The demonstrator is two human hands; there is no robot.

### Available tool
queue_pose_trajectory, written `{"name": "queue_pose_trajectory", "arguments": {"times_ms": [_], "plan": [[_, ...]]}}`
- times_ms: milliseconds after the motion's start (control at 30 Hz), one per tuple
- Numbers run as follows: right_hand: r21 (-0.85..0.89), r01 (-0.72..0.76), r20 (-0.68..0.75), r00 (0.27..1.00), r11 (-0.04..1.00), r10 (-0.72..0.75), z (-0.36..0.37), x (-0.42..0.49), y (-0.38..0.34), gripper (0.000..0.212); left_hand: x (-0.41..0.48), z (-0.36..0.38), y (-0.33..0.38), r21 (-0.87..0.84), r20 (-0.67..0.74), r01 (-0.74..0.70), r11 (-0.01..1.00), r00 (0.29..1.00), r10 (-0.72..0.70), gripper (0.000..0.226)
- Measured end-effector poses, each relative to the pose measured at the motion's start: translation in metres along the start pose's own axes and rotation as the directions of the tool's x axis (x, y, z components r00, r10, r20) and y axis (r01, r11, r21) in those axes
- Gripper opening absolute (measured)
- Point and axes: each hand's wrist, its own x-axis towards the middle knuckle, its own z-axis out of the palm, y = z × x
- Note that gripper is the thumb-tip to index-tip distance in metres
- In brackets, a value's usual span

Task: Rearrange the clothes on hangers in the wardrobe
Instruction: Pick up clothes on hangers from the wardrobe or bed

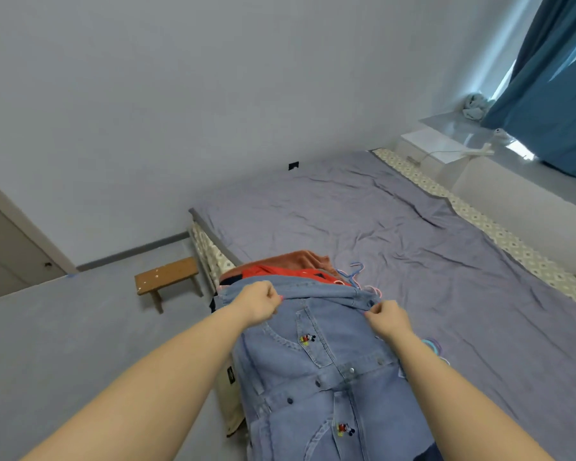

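soft daylight from window [512, 78] at right | faint shadows | edges bowed, slightly soft

denim garment [326, 377]: lower part cut off by the bottom edge
pile of clothes [280, 271]: beyond the fingers [372, 311], mostly covered by denim
hangers [355, 276]: just past the fingers, partly buried, count unclear

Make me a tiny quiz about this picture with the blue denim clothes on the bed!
1. True or false: the left hand and the right hand both grip the blue denim garment.
2. What stands on the floor beside the purple-grey sheeted bed? A) small brown wooden stool B) green plastic bucket C) black office chair
3. Fill in: the long hanging fabric curtain is ___.
Key: 1 true; 2 A; 3 blue.
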Motion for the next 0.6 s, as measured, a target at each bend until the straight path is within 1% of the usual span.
{"name": "queue_pose_trajectory", "arguments": {"times_ms": [100, 167, 233, 300, 367, 433, 533, 600], "plan": [[-0.028, 0.125, 0.018, 0.992, 0.992, -0.125, 0.012, -0.022, -0.059, 0.036, -0.029, -0.038, -0.024, 0.113, -0.141, 0.021, 0.993, 0.99, -0.005, 0.023], [-0.068, 0.233, 0.039, 0.972, 0.97, -0.231, 0.027, -0.043, -0.103, 0.033, -0.054, -0.066, -0.045, 0.215, -0.224, 0.043, 0.976, 0.975, 0.006, 0.022], [-0.138, 0.37, 0.087, 0.929, 0.919, -0.361, 0.044, -0.073, -0.149, 0.026, -0.085, -0.098, -0.07, 0.337, -0.32, 0.098, 0.936, 0.947, 0.017, 0.024], [-0.205, 0.495, 0.147, 0.868, 0.844, -0.474, 0.067, -0.108, -0.196, 0.028, -0.122, -0.13, -0.101, 0.368, -0.42, 0.176, 0.913, 0.907, -0.005, 0.027], [-0.237, 0.62, 0.217, 0.784, 0.748, -0.582, 0.093, -0.149, -0.245, 0.032, -0.166, -0.162, -0.138, 0.322, -0.508, 0.26, 0.91, 0.859, -0.066, 0.026], [-0.231, 0.729, 0.274, 0.684, 0.644, -0.676, 0.122, -0.198, -0.292, 0.032, -0.219, -0.191, -0.179, 0.285, -0.607, 0.356, 0.89, 0.786, -0.12, 0.027], [-0.224, 0.865, 0.324, 0.501, 0.45, -0.802, 0.167, -0.275, -0.355, 0.035, -0.308, -0.223, -0.244, 0.242, -0.746, 0.513, 0.824, 0.641, -0.18, 0.031], [-0.196, 0.928, 0.365, 0.368, 0.316, -0.855, 0.199, -0.33, -0.387, 0.038, -0.371, -0.235, -0.282, 0.191, -0.808, 0.613, 0.767, 0.542, -0.233, 0.033]]}}
